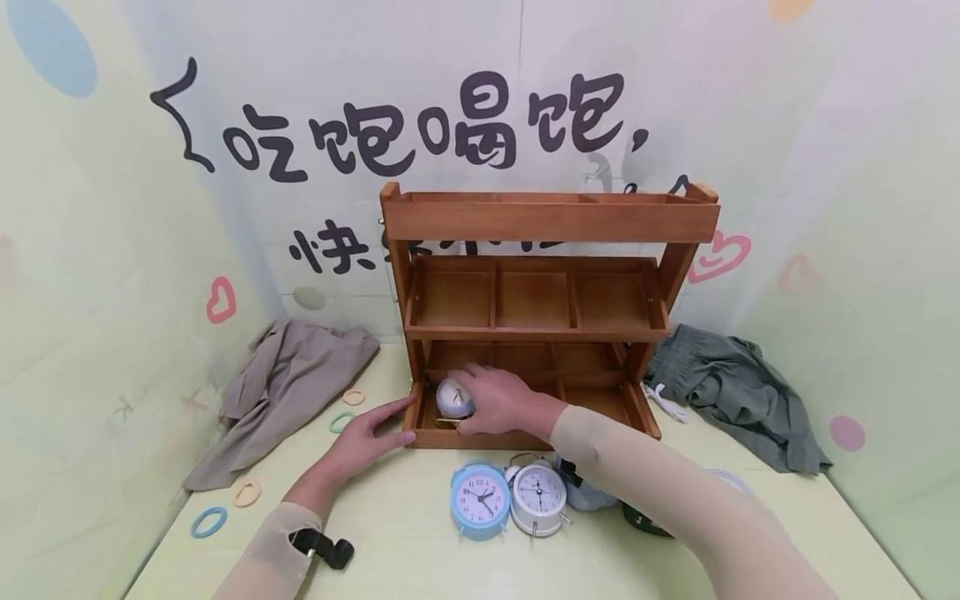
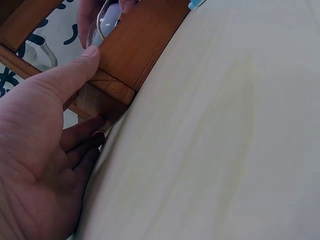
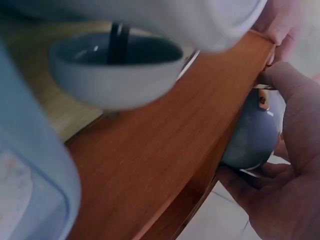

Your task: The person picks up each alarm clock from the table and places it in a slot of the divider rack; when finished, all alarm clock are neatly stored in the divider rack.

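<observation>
In the lower left compartment of a wooden tiered shelf [image 1: 540, 223], my right hand [image 1: 501, 400] holds a small round pale blue-grey alarm clock [image 1: 454, 398]. Thumb and fingers wrap around its body in the right wrist view, where its rounded back [image 3: 252, 132] shows over the front board. My left hand [image 1: 365, 442] touches the shelf's lower left front corner, its thumb on the board and its other fingers against the outer side. On the table before the shelf stand a light blue alarm clock [image 1: 481, 500] and a white twin-bell alarm clock [image 1: 537, 497].
A brown cloth [image 1: 292, 392] lies at the left, a dark green cloth [image 1: 738, 392] at the right. Several rings, such as a blue ring [image 1: 208, 522], lie left of my left arm. My right forearm partly covers a grey-blue item [image 1: 591, 497] and a dark item [image 1: 645, 521].
</observation>
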The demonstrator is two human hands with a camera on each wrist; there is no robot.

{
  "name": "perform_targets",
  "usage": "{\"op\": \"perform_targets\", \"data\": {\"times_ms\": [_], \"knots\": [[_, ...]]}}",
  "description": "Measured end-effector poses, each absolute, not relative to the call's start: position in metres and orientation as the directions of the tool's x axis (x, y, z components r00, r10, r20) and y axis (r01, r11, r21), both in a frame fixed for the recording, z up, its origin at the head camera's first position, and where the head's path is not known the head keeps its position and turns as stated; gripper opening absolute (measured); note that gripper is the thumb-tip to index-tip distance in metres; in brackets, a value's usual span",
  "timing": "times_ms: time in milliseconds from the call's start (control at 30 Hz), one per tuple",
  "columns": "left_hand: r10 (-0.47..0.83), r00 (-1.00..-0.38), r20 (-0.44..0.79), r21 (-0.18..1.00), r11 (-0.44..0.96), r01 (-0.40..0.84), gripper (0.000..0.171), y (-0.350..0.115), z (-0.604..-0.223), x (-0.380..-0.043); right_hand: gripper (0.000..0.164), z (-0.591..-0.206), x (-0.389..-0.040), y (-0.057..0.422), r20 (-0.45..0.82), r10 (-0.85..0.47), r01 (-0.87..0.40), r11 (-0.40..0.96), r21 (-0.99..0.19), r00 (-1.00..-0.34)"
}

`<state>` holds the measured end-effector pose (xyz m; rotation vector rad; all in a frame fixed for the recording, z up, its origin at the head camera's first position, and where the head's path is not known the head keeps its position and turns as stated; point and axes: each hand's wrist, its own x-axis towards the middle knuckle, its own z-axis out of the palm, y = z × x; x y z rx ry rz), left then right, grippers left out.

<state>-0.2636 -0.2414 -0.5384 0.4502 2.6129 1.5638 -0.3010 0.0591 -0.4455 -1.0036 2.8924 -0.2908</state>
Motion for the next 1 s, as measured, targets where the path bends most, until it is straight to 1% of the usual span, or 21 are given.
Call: {"op": "perform_targets", "data": {"times_ms": [267, 367, 500, 733, 900, 1000], "knots": [[0.296, -0.947, 0.126, 0.866, 0.432, 0.251, 0.069, -0.241, -0.538, -0.262, 0.089, -0.454, -0.31, 0.059, -0.039, -0.672, -0.657, 0.732, -0.179, -0.739], [0.293, -0.947, 0.128, 0.868, 0.429, 0.25, 0.069, -0.241, -0.539, -0.262, 0.096, -0.456, -0.311, 0.06, -0.051, -0.683, -0.668, 0.724, -0.171, -0.728], [0.29, -0.948, 0.13, 0.862, 0.44, 0.252, 0.069, -0.242, -0.538, -0.261, 0.107, -0.457, -0.312, 0.062, -0.07, -0.687, -0.666, 0.721, -0.189, -0.724], [0.284, -0.953, 0.101, 0.869, 0.442, 0.224, 0.071, -0.241, -0.538, -0.262, 0.107, -0.457, -0.31, 0.063, -0.078, -0.701, -0.674, 0.706, -0.216, -0.709], [0.284, -0.954, 0.096, 0.871, 0.44, 0.219, 0.071, -0.241, -0.537, -0.261, 0.11, -0.454, -0.309, 0.065, -0.104, -0.684, -0.645, 0.719, -0.258, -0.722], [0.285, -0.954, 0.092, 0.868, 0.446, 0.217, 0.072, -0.241, -0.536, -0.262, 0.111, -0.453, -0.31, 0.066, -0.117, -0.682, -0.642, 0.723, -0.256, -0.722]]}}
